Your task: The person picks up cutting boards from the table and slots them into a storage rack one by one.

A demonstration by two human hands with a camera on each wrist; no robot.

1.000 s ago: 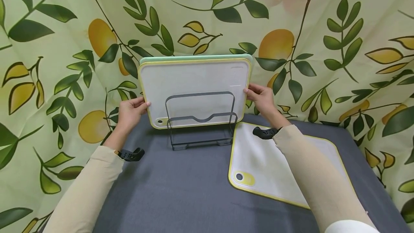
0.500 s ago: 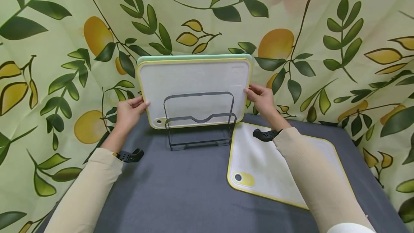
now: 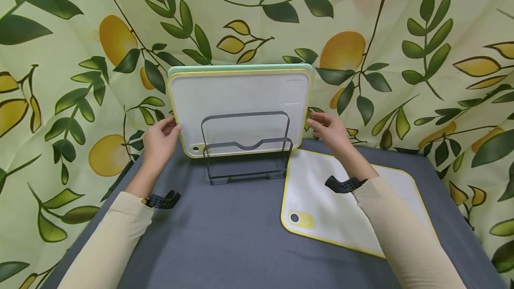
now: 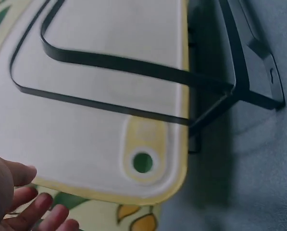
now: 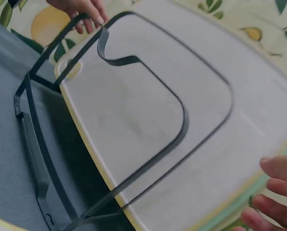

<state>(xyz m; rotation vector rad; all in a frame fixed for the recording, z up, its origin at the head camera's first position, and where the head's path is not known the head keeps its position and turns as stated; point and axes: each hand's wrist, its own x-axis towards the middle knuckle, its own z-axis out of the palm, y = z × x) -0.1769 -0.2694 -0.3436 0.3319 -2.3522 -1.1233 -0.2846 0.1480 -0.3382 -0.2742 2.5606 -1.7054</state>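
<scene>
A white cutting board with a yellow rim (image 3: 241, 95) stands upright in a dark wire rack (image 3: 246, 146). Behind it, the top edge of a mint-green board (image 3: 241, 67) shows. My left hand (image 3: 159, 141) is at the board's left edge; in the left wrist view its thumb (image 4: 22, 173) lies by the rim and the other fingers are spread loosely, gripping nothing. Just off the right edge, my right hand (image 3: 331, 133) has its fingers parted, with a gap to the board in the right wrist view.
A second white cutting board with a yellow rim (image 3: 321, 208) lies flat on the grey cloth-covered table (image 3: 225, 235), right of the rack and partly under my right forearm. A leaf-and-fruit patterned curtain (image 3: 257, 26) hangs close behind the rack.
My right hand has let go of the board's right edge and moved slightly outward. The left hand's fingers have loosened from the left edge. The board stays standing in the rack.
</scene>
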